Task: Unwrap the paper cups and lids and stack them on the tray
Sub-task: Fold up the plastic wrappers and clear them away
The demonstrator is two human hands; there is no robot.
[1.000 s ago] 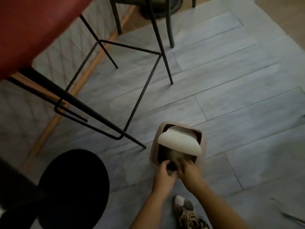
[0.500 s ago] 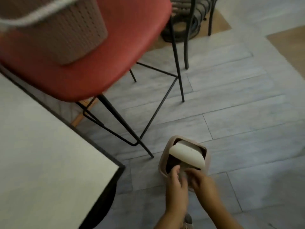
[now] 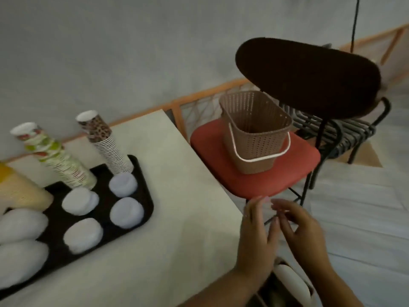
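A black tray (image 3: pixel 145 209) lies on the white table (image 3: pixel 181 244) at the left. On it stand tilted stacks of paper cups: a leopard-print stack (image 3: pixel 104 140), a fruit-print stack (image 3: pixel 55 158) and a tan stack (image 3: pixel 20 189). Several piles of white lids (image 3: pixel 126 212) fill the tray's near part. My left hand (image 3: pixel 256 233) and my right hand (image 3: pixel 303 231) hover beside the table's right edge, fingers spread, nothing in them.
A brown woven basket (image 3: pixel 256 134) with a white handle sits on a red chair seat (image 3: pixel 254 173) with a dark backrest (image 3: pixel 307 76). A swing-lid bin (image 3: pixel 290 282) stands on the floor below my hands. A second chair (image 3: pixel 345 131) stands behind.
My hands left the bin's opening and rose beside the table edge. The view swung up from the floor to the table, tray and chair.
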